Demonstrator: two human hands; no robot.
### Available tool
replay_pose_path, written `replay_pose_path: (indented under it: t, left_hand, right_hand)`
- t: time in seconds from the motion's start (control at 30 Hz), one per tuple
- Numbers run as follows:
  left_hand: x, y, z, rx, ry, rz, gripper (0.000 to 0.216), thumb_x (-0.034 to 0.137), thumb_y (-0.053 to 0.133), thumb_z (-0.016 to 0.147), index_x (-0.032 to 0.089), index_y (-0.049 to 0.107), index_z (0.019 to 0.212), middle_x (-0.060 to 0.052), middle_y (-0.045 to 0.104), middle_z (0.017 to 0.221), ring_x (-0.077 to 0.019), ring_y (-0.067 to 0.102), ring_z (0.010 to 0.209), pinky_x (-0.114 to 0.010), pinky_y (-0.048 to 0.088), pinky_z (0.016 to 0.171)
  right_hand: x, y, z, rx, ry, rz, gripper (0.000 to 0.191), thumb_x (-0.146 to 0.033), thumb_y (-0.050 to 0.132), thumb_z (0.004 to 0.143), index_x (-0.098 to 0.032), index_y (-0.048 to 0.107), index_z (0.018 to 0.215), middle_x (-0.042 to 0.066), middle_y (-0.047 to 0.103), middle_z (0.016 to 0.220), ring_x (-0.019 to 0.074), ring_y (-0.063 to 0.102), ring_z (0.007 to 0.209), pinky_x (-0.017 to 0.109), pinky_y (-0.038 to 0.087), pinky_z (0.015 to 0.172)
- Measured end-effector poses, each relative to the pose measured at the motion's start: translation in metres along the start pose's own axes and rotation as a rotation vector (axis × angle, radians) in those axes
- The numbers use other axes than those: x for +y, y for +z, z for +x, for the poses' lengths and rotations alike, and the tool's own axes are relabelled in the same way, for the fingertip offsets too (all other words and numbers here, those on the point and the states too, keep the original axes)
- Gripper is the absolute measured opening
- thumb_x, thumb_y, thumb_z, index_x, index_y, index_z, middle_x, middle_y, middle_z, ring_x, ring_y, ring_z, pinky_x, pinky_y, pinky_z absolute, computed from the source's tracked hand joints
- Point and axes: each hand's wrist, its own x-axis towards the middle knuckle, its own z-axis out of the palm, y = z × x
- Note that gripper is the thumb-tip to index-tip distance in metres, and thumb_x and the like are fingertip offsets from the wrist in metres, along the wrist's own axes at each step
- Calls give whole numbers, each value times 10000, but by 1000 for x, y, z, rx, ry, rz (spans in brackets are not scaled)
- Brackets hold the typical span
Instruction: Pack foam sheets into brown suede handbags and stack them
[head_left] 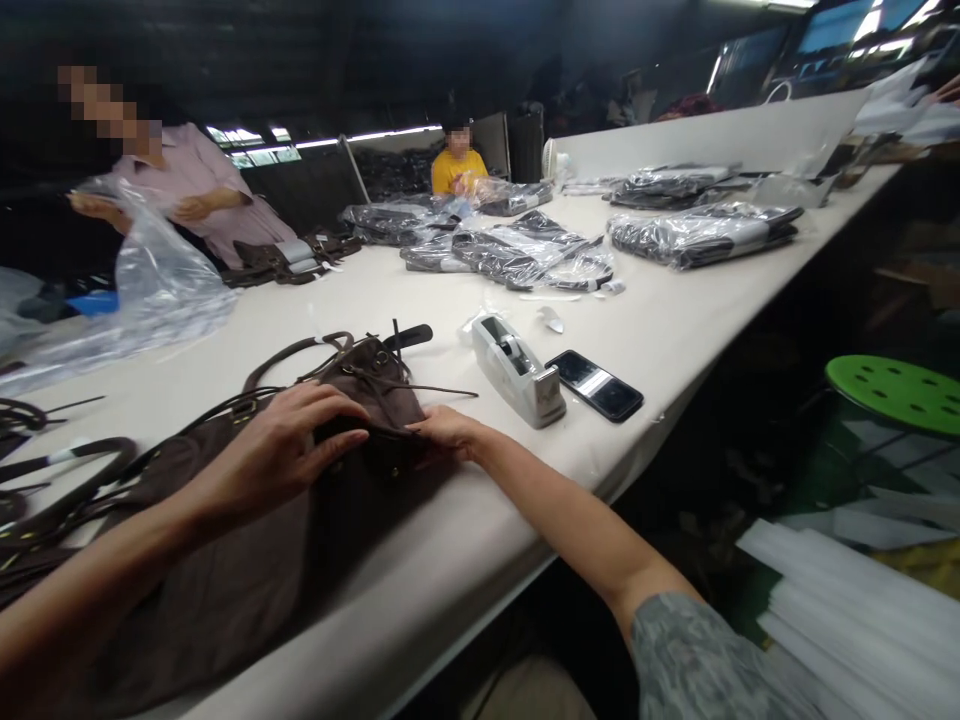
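A dark brown bag (pixel 225 560) with straps and drawstrings lies on the white table (pixel 420 290) in front of me. My left hand (pixel 289 440) rests on top of the bag near its mouth, its fingers curled around the fabric. My right hand (pixel 450 432) pinches the bag's edge at the right side. Thin brown cords trail from the bag's top toward the tape dispenser (pixel 517 370).
A black phone (pixel 595 385) lies beside the dispenser. Stacks of plastic-wrapped dark goods (pixel 701 235) cover the far table. A person in pink (pixel 187 190) handles a clear plastic bag (pixel 161 285) at left; another in yellow (pixel 457 165) sits far back. A green stool (pixel 896 392) stands right.
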Motion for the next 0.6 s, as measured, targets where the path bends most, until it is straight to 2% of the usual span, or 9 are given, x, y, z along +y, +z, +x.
replay_pose_path:
  t: [0.13,0.2,0.3,0.43,0.53,0.6]
  left_hand:
    - [34,44,-4,102,104,40,183,318,487,928,233,646,897,-43,615,876,-209,517,884,-389,374,899]
    - [53,66,-2,118,149,28,205,195,420,930,199,604,840,-50,592,831,-204,479,854,-392,364,890]
    - [73,83,-2,37,223,-92,210,86,360,900,183,525,814,-51,565,807,-196,448,831,-365,363,849]
    - [77,82,-24,-227,369,-236,161,104,369,914,203,477,845,-28,562,813,-182,441,782,-330,338,742]
    - [75,77,-44,-267,521,-240,193,119,356,921,207,416,761,-19,554,746,-181,410,715,-351,312,740]
    - [76,74,-49,-297,531,-210,213,94,343,910,202,401,736,-14,546,712,-180,397,693,-360,301,753]
  right_hand:
    - [17,14,-10,470,-155,-406,315,-215,745,747,-180,568,1006,4,629,761,204,636,751,312,528,729]
    - [25,17,-18,559,-208,-563,404,-200,713,760,-184,545,1127,27,656,820,231,641,833,329,501,797]
    - [37,20,-36,555,-247,-545,458,-217,626,823,-195,492,1260,13,647,772,222,639,805,304,482,776]
    - [52,26,-64,443,-314,-306,628,-179,659,757,-251,454,1346,-52,565,635,168,571,611,233,441,577]
    - [56,33,-72,370,-312,-117,647,-145,631,747,-246,451,1361,-90,481,534,124,445,435,210,379,437]
    - [56,36,-71,365,-299,-38,621,-143,597,770,-234,455,1368,-105,436,496,107,373,375,207,360,395]
